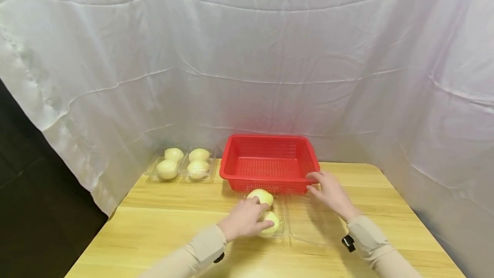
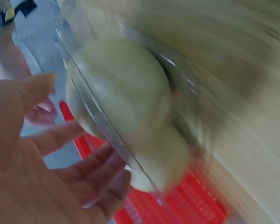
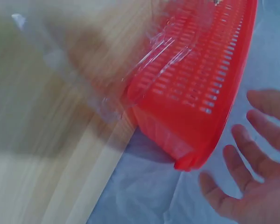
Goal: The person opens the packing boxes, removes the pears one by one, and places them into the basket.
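Observation:
A clear plastic clamshell box lies with its lid folded out to the right. Two pale yellow, pear-like fruits sit in its left half. My left hand is over them, its fingers loosely spread; in the left wrist view the fingertips are right at the box's clear rim. My right hand reaches to the right front corner of a red plastic basket. In the right wrist view the fingers of that hand are spread beside the basket's rim, holding nothing.
At the back left stand two more clear boxes, a left one with pale fruits and a right one with similar fruits. A grey-white curtain hangs behind the wooden table. The basket's visible floor is bare.

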The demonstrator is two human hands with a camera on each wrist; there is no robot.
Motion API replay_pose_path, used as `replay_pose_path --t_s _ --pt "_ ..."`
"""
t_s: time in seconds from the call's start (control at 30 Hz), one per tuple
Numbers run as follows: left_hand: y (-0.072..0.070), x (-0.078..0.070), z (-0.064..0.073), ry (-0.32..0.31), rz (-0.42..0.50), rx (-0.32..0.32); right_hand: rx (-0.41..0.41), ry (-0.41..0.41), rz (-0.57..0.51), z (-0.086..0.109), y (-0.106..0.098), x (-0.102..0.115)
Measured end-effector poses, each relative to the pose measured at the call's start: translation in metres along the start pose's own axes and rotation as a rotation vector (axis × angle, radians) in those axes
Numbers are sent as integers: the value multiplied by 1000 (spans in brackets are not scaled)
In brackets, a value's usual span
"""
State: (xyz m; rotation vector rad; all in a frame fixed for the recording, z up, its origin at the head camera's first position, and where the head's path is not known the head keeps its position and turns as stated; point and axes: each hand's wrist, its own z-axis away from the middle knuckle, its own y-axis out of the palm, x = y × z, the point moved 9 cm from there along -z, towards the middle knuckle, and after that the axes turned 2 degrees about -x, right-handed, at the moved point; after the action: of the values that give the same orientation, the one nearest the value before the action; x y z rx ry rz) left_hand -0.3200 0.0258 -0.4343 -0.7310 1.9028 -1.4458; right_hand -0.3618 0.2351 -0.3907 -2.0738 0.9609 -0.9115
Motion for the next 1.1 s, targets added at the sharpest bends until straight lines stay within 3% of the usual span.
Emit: replay_pose_path --t_s 0.17,0.3,0.67,0.87,1.1 --pt "7 -5 0 -84 -2 29 34 -39 64 -11 13 10" --pt "10 -5 -2 -139 -8 48 58 -9 88 -17 18 9" --pt "16 -3 -6 -198 -92 68 119 49 20 -27 27 2" --pt "17 -1 -9 -185 -79 57 136 74 0 -29 30 0" --pt "21 0 -9 -219 -92 74 145 91 3 -25 32 -2"
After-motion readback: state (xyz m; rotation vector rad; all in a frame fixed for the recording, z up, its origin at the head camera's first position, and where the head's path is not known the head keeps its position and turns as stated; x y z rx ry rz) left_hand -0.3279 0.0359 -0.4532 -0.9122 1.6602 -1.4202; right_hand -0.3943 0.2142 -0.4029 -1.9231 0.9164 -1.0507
